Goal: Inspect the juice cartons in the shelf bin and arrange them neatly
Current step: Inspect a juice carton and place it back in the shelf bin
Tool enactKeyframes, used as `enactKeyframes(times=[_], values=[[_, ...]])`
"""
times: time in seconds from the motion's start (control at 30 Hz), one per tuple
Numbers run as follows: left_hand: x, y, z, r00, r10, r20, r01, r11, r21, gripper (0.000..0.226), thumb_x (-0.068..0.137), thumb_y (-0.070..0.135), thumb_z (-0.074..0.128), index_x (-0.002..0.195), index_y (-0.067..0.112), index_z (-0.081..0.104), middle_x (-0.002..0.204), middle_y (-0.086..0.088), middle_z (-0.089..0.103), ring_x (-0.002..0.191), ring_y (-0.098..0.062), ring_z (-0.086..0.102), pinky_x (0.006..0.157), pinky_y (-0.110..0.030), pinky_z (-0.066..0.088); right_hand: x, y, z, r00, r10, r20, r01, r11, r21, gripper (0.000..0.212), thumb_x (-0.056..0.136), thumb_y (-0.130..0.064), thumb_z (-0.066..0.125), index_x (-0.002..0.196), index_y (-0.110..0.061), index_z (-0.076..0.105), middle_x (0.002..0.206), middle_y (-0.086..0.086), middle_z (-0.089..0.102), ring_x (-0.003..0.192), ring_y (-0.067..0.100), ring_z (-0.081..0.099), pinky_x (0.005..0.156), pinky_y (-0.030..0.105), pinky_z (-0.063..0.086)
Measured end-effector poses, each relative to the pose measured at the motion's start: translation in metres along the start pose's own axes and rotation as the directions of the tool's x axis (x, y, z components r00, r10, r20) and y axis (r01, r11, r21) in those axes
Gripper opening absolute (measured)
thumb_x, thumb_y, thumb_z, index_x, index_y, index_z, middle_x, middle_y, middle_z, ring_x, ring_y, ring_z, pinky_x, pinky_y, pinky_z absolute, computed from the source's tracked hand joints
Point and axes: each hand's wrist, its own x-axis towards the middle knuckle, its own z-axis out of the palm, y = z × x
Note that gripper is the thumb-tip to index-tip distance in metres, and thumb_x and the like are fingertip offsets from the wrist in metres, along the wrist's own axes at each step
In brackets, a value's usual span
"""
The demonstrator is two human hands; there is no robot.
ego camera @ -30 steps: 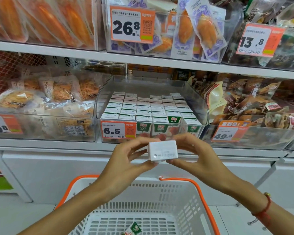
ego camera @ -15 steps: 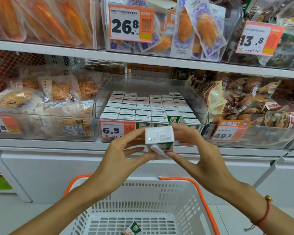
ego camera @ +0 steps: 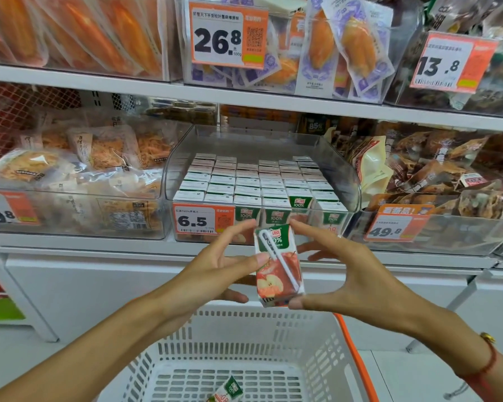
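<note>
I hold one carton [ego camera: 278,265] upright between both hands, in front of the bin [ego camera: 352,181] and above the basket [ego camera: 317,338]. My left hand [ego camera: 215,274] pinches it from nine o'clock: the forefinger reaches to its top left corner, another fingertip presses its left edge and the thumb lies under it near the bottom. My right hand [ego camera: 357,274] pinches it from three o'clock, forefinger on the top right corner and thumb at the lower right corner. The face toward me shows a green band, a red apple picture and a white straw [ego camera: 282,262] lying slantwise across it.

At twelve o'clock from the carton the clear bin holds the other cartons [ego camera: 256,181], standing in rows with white tops up; one at the front right stands higher than its neighbours. A 6.5 tag [ego camera: 198,219] sits on the bin's front at the left. At six o'clock, one more carton [ego camera: 228,391] lies on its side on the basket floor.
</note>
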Motion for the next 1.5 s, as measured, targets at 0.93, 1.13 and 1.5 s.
enactKeyframes(times=[0.93, 1.13, 1.5], values=[[0.008, -0.016, 0.017, 0.986, -0.167, -0.017, 0.154, 0.940, -0.305, 0.081, 0.058, 0.037, 0.086, 0.131, 0.039, 0.048, 0.108, -0.003, 0.075, 0.102, -0.011, 0.070, 0.086, -0.028, 0.057, 0.010, -0.003, 0.014, 0.877, 0.427, 0.219, -0.469, 0.667, 0.579, 0.039, 0.081, -0.049, 0.059, 0.113, -0.029, 0.069, 0.102, -0.003, 0.076, 0.095, 0.010, 0.071, 0.077, 0.018, 0.056], [0.006, -0.015, 0.025, 0.986, 0.038, -0.163, -0.062, 0.987, -0.148, 0.082, 0.062, 0.030, 0.084, 0.125, 0.056, 0.039, 0.105, 0.009, 0.075, 0.100, -0.006, 0.070, 0.077, -0.017, 0.053, 0.011, -0.003, 0.020, 0.927, 0.374, 0.038, -0.311, 0.707, 0.635, 0.046, 0.072, -0.037, 0.071, 0.117, -0.036, 0.061, 0.093, -0.001, 0.077, 0.089, 0.013, 0.073, 0.073, 0.017, 0.056], [0.014, 0.001, -0.005, 0.943, -0.320, -0.095, 0.264, 0.888, -0.376, 0.059, 0.075, 0.058, 0.069, 0.118, 0.019, 0.063, 0.101, -0.011, 0.076, 0.091, -0.023, 0.074, 0.070, -0.031, 0.062, 0.008, -0.004, 0.026, 0.964, -0.060, -0.258, -0.023, 0.952, -0.307, 0.051, 0.078, -0.021, 0.081, 0.126, -0.026, 0.065, 0.114, -0.020, 0.067, 0.104, 0.007, 0.064, 0.084, 0.030, 0.056]])
